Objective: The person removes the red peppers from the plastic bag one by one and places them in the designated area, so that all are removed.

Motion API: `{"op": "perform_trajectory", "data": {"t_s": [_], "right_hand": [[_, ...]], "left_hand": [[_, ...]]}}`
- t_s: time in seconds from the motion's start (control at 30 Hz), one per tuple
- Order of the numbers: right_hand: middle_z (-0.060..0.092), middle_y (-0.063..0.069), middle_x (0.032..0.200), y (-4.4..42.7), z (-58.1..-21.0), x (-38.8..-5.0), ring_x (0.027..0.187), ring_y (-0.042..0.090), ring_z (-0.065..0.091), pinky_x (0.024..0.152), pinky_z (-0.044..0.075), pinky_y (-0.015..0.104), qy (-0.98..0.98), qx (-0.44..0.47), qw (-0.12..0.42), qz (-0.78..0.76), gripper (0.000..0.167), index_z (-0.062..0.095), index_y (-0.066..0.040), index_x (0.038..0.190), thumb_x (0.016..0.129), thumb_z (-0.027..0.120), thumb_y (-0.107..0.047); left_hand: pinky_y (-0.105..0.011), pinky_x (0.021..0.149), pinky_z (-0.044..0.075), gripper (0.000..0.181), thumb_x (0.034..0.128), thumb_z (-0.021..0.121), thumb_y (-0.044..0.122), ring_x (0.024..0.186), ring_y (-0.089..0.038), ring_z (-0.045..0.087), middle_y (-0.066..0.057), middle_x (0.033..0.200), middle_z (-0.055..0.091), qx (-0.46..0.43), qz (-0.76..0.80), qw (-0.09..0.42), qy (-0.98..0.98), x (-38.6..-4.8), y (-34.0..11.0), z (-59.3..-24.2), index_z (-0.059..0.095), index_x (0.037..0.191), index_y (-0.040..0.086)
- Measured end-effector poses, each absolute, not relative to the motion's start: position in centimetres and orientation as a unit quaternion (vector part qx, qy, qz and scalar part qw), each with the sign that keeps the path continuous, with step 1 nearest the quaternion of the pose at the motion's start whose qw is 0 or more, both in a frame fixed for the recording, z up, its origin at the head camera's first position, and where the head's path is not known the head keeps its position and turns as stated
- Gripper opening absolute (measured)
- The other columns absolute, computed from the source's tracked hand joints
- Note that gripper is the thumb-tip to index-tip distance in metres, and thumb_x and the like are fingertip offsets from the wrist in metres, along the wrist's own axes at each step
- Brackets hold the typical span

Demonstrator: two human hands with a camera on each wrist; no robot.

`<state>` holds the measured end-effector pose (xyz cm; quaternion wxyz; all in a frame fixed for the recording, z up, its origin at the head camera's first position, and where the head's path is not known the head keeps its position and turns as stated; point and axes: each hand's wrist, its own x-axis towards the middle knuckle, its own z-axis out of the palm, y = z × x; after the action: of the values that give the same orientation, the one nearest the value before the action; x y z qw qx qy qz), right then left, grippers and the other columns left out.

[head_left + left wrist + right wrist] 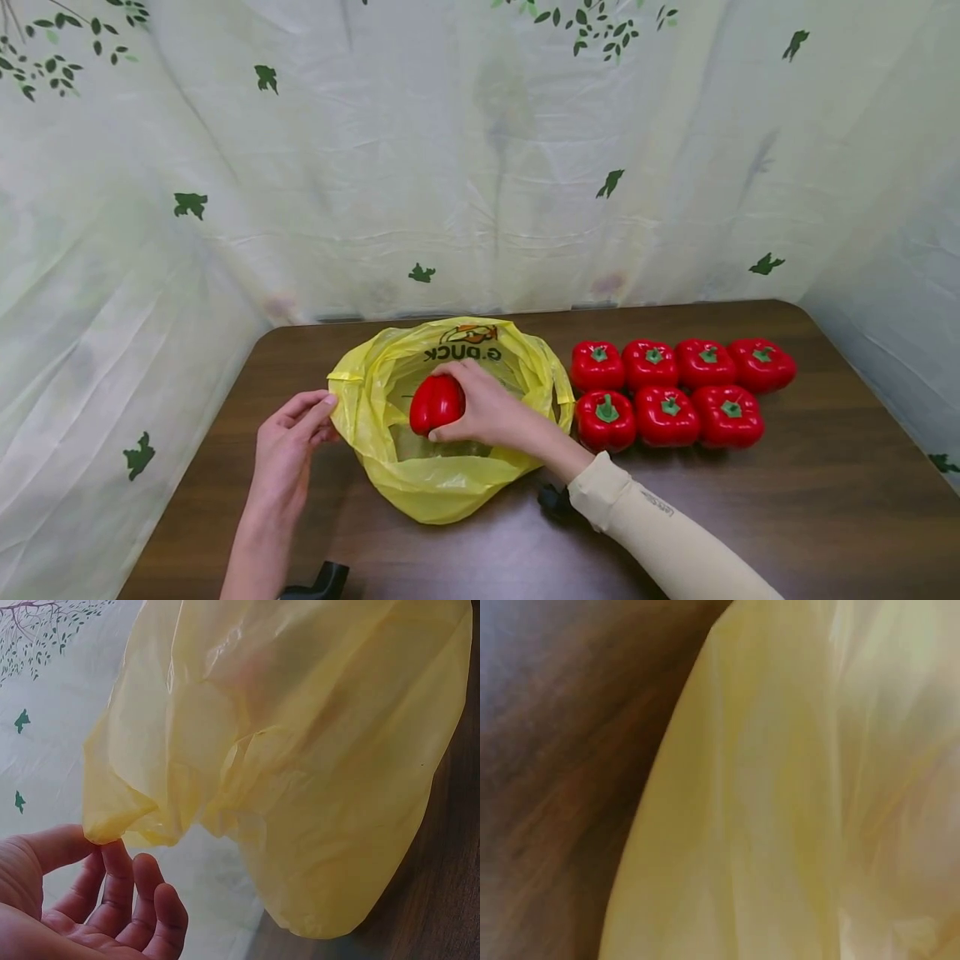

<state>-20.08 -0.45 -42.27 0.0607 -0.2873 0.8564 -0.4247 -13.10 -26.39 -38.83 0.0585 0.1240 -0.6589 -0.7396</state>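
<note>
A yellow plastic bag [442, 492] stands with its mouth spread wide on the brown table, in the head view. My left hand [288, 446] pinches the bag's left rim between thumb and finger; the left wrist view shows that pinch close up, the other fingers loosely bent. Inside the bag's mouth, my right hand [487, 408] grips a red bell pepper [435, 404] from its right side. Yellow film of the bag [727, 825] fills much of the right wrist view, where hand and pepper are hidden.
Several red bell peppers [667, 415] with green stems stand in two rows right of the bag. A black object [555, 502] lies under the right forearm, another [322, 581] by the left wrist. Behind the table [825, 467] hangs a pale leaf-printed curtain [495, 167].
</note>
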Motion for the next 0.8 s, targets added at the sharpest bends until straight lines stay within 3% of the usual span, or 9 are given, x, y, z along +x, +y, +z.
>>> {"op": "perform_trajectory", "data": {"t_s": [0.5, 0.8], "right_hand": [[0.051, -0.001, 0.126, 1.2, -41.5, -18.8, 0.110, 0.016, 0.054, 0.085, 0.052, 0.036, 0.838, -0.243, -0.020, -0.488, 0.074, 0.052, -0.018, 0.132, 0.071, 0.088, -0.037], [0.050, -0.004, 0.126, 2.2, -41.3, -18.2, 0.110, 0.013, 0.053, 0.078, 0.055, 0.030, 0.820, -0.256, -0.075, -0.506, 0.074, 0.051, -0.019, 0.133, 0.071, 0.089, -0.035]], "left_hand": [[-0.026, 0.068, 0.054, 0.022, 0.0899, 0.074, 0.023, 0.070, -0.014, 0.060, 0.000, 0.083, 0.068, 0.126, -0.736, 0.057, -0.663, -13.0, -26.3, -38.6, 0.070, 0.101, 0.005], [-0.025, 0.068, 0.054, 0.023, 0.0897, 0.074, 0.025, 0.070, -0.014, 0.060, 0.001, 0.083, 0.067, 0.132, -0.733, 0.055, -0.666, -13.1, -26.4, -38.7, 0.070, 0.102, 0.006]]}}
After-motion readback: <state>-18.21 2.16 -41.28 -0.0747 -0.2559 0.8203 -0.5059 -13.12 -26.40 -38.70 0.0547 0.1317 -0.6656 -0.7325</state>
